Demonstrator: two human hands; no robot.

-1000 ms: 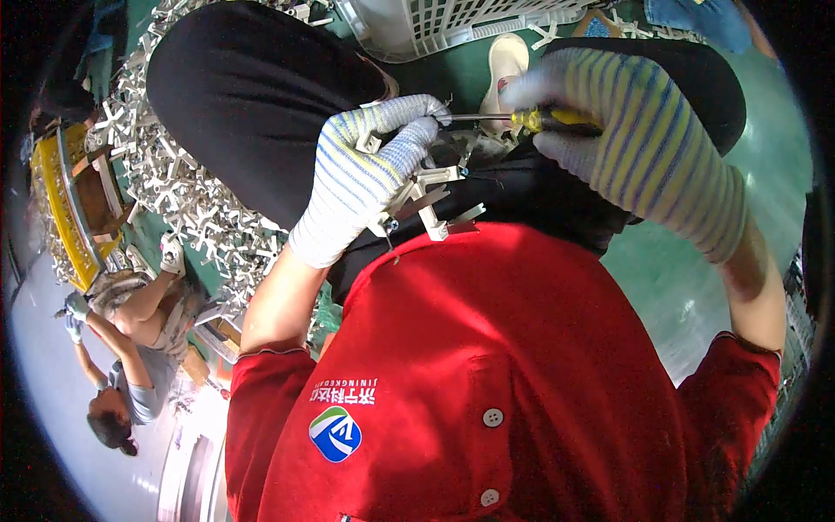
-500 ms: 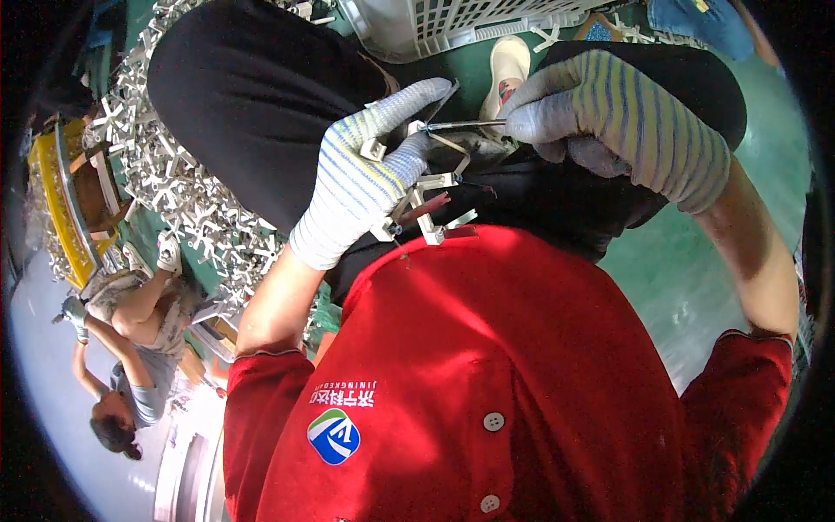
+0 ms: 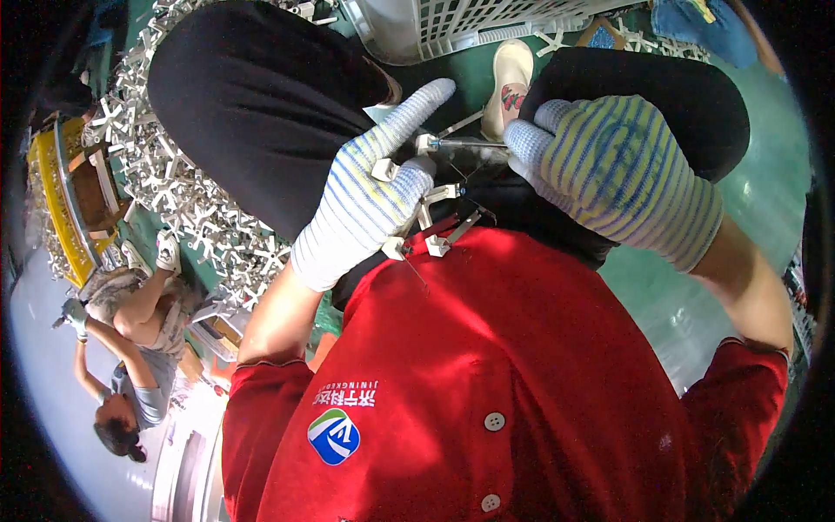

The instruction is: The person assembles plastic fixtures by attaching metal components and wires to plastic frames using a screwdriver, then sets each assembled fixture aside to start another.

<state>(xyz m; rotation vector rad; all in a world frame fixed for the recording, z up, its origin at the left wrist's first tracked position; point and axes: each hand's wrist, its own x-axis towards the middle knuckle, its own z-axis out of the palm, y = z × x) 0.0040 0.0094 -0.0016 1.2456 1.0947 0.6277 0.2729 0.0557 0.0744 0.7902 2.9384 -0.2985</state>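
Note:
My left hand (image 3: 370, 187), in a striped knitted glove, is closed around a white plastic part (image 3: 442, 193) with several arms ending in small blocks; one finger sticks out straight past it. Thin dark wire-like bits and a reddish strip show among its arms. My right hand (image 3: 613, 170), gloved the same way, grips a slim metal rod tool (image 3: 474, 143) whose handle is hidden in the palm. The rod's tip meets an upper white block beside my left fingers. Both hands are held over my lap.
A large heap of similar white parts (image 3: 174, 178) covers the floor at left. A pale perforated crate (image 3: 461, 39) stands ahead. Left of the heap are a yellow-edged container (image 3: 65, 204) and another seated person (image 3: 130, 374). Blue cloth (image 3: 704, 30) lies at the upper right.
My right hand has moved slightly down and turned, so its back faces up more. The white part has shifted and tilted a little in my left hand.

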